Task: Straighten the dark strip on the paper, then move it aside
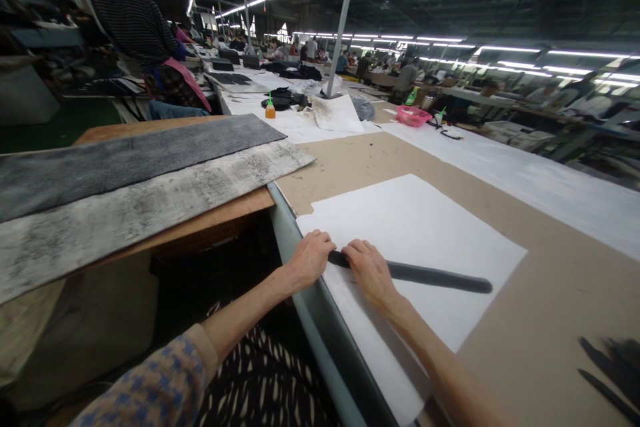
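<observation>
1. dark strip (435, 275): long, thin, lying flat on the white sheet (425, 220); runs from the hands out toward 3 o'clock, far end free; centre of view, near the desk (360, 160) front edge
2. left hand (310, 257): at the strip's 9 o'clock end, palm down, fingers curled; grip narrow, fingertips at the strip's tip; cannot tell whether it pinches the strip or only presses on it
3. right hand (370, 270): just beside the left, at its 3 o'clock; laid flat over the strip, fingers stretched along it; grip wide, pressing down, not wrapped round anything
4. white sheet: under both hands and the strip, near corner overhanging the desk edge at 6 o'clock
5. loose dark strips (610, 367): at 4 o'clock, well apart from the sheet, on bare brown desk
6. grey slabs (150, 187): two long ones side by side on a wooden board (220, 213) at 9–10 o'clock
7. orange bottle (270, 109) at 12 o'clock; pink basket (413, 115) at 1 o'clock; both far up the desk
8. person in a striped top (135, 20): standing at 11 o'clock, well apart
</observation>
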A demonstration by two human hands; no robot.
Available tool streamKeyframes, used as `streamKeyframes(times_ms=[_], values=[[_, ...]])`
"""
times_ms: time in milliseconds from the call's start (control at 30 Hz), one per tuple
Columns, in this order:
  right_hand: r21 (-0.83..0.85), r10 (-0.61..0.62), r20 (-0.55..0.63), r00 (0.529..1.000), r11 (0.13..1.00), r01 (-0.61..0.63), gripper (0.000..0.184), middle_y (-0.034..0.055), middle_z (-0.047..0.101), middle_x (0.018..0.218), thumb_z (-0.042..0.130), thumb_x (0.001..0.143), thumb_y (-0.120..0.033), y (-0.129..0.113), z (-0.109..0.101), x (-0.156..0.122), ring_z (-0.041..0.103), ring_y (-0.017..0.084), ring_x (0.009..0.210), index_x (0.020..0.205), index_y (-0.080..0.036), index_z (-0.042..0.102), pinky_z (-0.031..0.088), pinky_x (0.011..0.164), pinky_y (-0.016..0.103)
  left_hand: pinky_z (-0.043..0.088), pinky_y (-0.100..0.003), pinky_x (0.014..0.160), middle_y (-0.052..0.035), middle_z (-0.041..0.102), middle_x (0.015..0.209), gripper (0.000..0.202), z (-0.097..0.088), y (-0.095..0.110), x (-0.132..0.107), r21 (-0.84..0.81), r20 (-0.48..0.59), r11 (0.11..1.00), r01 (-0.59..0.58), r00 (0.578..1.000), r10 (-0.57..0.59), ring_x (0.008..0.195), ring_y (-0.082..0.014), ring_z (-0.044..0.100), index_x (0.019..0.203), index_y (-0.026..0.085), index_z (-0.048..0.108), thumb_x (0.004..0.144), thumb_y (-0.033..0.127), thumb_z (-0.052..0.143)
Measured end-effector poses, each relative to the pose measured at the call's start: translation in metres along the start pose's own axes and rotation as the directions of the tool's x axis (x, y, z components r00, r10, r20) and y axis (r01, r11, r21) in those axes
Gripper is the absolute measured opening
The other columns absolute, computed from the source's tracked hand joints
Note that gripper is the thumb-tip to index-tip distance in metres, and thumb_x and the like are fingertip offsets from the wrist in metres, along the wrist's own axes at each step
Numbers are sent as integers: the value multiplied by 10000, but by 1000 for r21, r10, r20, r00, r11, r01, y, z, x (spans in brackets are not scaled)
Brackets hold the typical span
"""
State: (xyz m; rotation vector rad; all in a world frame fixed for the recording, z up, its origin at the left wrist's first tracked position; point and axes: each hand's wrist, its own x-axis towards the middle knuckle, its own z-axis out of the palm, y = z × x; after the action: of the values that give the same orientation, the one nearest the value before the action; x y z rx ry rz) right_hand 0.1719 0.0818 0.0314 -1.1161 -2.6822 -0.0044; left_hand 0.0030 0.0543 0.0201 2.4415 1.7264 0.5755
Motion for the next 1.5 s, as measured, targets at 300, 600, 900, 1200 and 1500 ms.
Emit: streamKeyframes(times_ms=[300, 600, 900, 1200, 1500], values=[[-43, -67, -43, 997, 997, 65, 173, 30, 552, 881, 449, 883, -159, 4, 3, -3, 445, 172, 848, 931, -195, 612, 331, 792, 290, 404, -325, 778, -36, 567, 858, 140, 10, -3, -4, 138, -59, 986, -92, 993, 101, 860, -181, 461, 807, 164, 595, 860, 211, 475], [-21, -152, -98, 984, 988, 151, 149, 30, 546, 880, 529, 826, -103, 13, 11, -10, 454, 162, 838, 936, -175, 598, 361, 778, 288, 395, -334, 756, -65, 527, 864, 56, 2, -1, -10, 255, 34, 941, -222, 975, 221, 834, -204, 446, 827, 138, 536, 807, 130, 484], [-51, -228, -90, 970, 973, 224, 170, 60, 532, 890, 455, 865, -116, 18, 10, -15, 434, 183, 835, 962, -140, 593, 361, 763, 314, 383, -338, 747, -96, 518, 871, 108, -6, 0, -9, 274, 124, 916, -292, 956, 268, 819, -216, 446, 855, 112, 527, 758, 84, 488], [-141, -282, -13, 959, 950, 278, 178, 56, 517, 848, 436, 874, -119, 17, 4, -14, 414, 179, 794, 981, -122, 579, 343, 720, 314, 377, -336, 735, -91, 498, 856, 124, 4, -5, -11, 357, 107, 860, -365, 930, 350, 816, -217, 433, 892, 98, 529, 816, 92, 431], [-282, -323, 66, 944, 902, 328, 285, 42, 483, 843, 479, 852, -142, 9, -5, -11, 403, 183, 768, 1133, -185, 500, 311, 677, 320, 395, -346, 815, -80, 516, 1005, 244, 1, -7, -24, 252, 30, 935, -251, 967, 251, 912, -208, 441, 1091, 121, 474, 866, 138, 383]])
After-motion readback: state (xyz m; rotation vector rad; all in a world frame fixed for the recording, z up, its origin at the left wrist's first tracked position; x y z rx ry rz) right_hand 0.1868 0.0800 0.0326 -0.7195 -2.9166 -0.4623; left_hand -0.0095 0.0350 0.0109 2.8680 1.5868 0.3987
